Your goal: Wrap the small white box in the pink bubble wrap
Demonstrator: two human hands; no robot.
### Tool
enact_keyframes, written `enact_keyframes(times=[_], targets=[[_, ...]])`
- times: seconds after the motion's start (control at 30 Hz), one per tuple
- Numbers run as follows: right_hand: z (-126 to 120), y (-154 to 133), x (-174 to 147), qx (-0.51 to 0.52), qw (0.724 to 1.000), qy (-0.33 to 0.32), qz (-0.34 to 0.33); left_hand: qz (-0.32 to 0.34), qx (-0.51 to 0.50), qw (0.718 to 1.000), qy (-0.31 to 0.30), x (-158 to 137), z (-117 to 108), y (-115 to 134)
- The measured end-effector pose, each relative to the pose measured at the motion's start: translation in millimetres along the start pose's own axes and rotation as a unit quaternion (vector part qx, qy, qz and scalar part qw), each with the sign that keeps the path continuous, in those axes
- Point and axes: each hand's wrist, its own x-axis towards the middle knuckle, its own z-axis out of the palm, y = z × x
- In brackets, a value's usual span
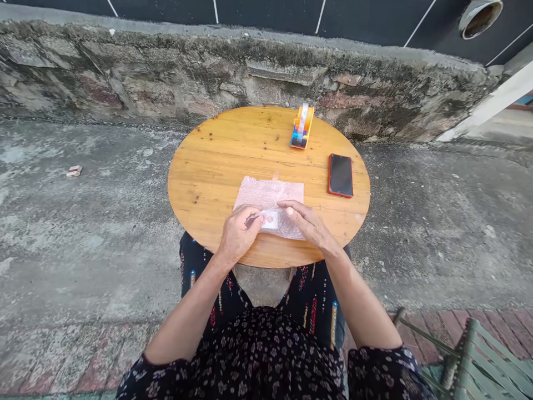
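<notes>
A sheet of pinkish bubble wrap (266, 191) lies on the round wooden table in front of me. On its near part is a small flat white item (270, 219) with a pinkish mark; its kind is unclear. My left hand (244, 226) pinches the left end of this item between thumb and fingers. My right hand (307, 219) rests on the right side of the wrap, fingers stretched out and slightly apart, holding nothing. A short piece of clear tape (275, 175) shows at the wrap's far edge.
On the round table (216, 161), an orange and blue tape dispenser (302, 128) stands at the far edge. A phone in a red case (340, 175) lies to the right. Behind is a stone wall base (166, 83); a green chair (470, 355) is at lower right.
</notes>
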Motion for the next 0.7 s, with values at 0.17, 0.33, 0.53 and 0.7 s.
enact_keyframes(times=[0.17, 0.33, 0.53, 0.7], targets=[[3, 3, -6, 0.022, 0.999, 0.018, 0.016, 0.006, 0.002, 1.0, -0.004, 1, -2, 2], [2, 6, -7, 0.087, 0.994, 0.061, 0.034, -0.009, -0.011, 1.0, -0.01, 2, -2, 3], [2, 5, -9, 0.12, 0.986, 0.099, 0.055, -0.018, -0.018, 1.0, -0.003, 2, -2, 3], [-4, 11, -9, 0.202, 0.967, 0.118, 0.101, -0.011, -0.036, 0.999, -0.002, -1, -4, 2]])
